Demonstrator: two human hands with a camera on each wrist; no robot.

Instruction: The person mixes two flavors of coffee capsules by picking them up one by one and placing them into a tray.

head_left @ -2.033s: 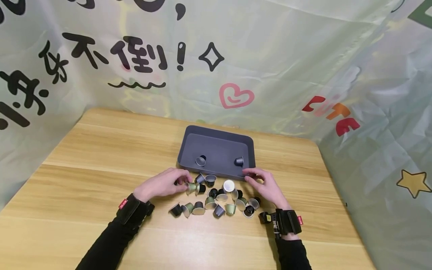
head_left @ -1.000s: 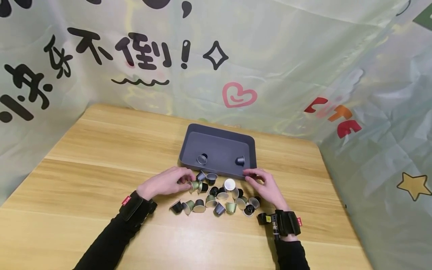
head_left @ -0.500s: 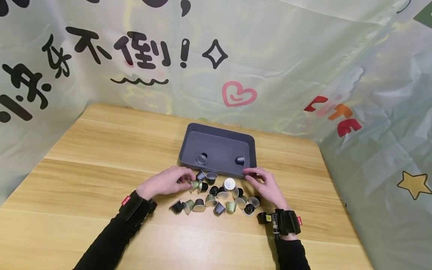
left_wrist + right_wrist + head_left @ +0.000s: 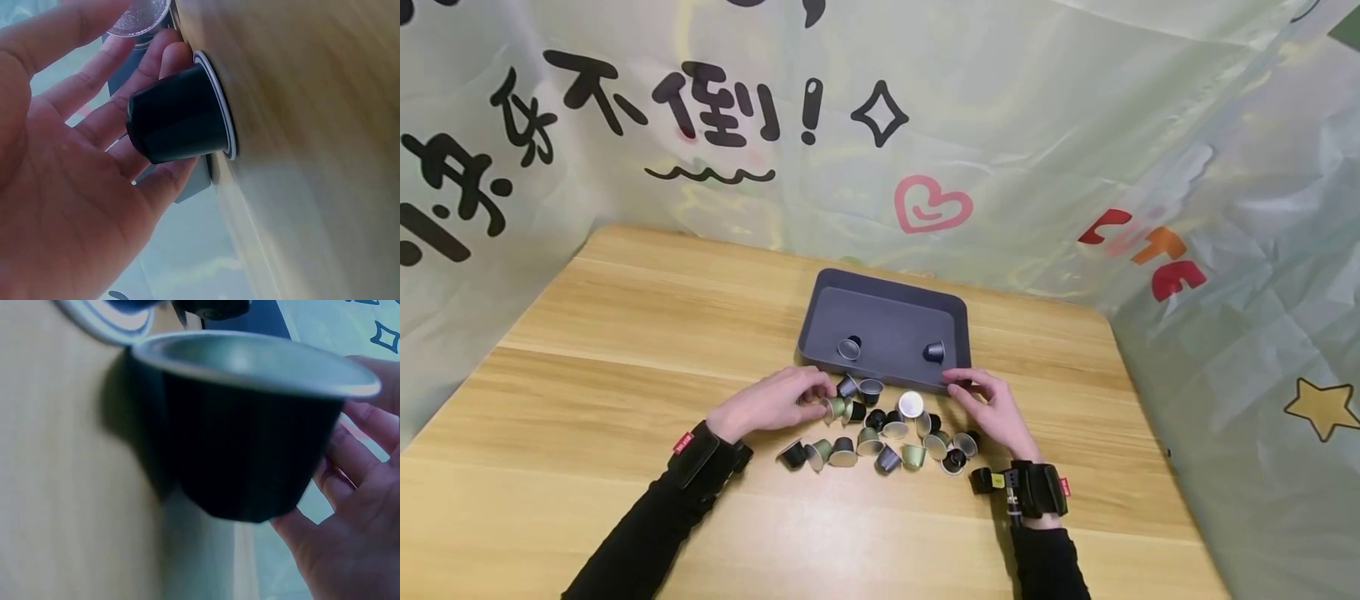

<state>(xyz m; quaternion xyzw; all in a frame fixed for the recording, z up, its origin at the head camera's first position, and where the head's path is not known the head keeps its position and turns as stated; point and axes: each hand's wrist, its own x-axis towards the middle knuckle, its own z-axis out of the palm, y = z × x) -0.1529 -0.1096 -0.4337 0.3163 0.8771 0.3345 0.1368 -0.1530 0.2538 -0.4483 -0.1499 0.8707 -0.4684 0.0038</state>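
Just beside the fingertips of the left hand (image 4: 771,402) lies a green capsule (image 4: 835,407), and this hand is clearly the nearer one to it. The green capsule lies on its side, its axis running roughly from left to right, with the rim turned toward the left hand and the closed end pointing away. Close at its right, a black-ended capsule (image 4: 856,412) lies in a similar direction. The left hand has its thumb and fingers loosely bent and apart; whether they touch the green capsule, I cannot tell. Near its palm, a black capsule (image 4: 181,115) stands rim down on the surface (image 4: 647,333). Toward the person and to the right, the other capsules (image 4: 894,430) are scattered unevenly. The right hand (image 4: 995,408) is well apart from the green capsule; its fingers are relaxed, at the near right corner of the tray (image 4: 887,312), perhaps touching it. Near this palm is a dark capsule (image 4: 250,444) on its side. Behind the scattered group, the tray bears a silver-lidded capsule (image 4: 849,348) at left and a bluish capsule (image 4: 934,352) at right.
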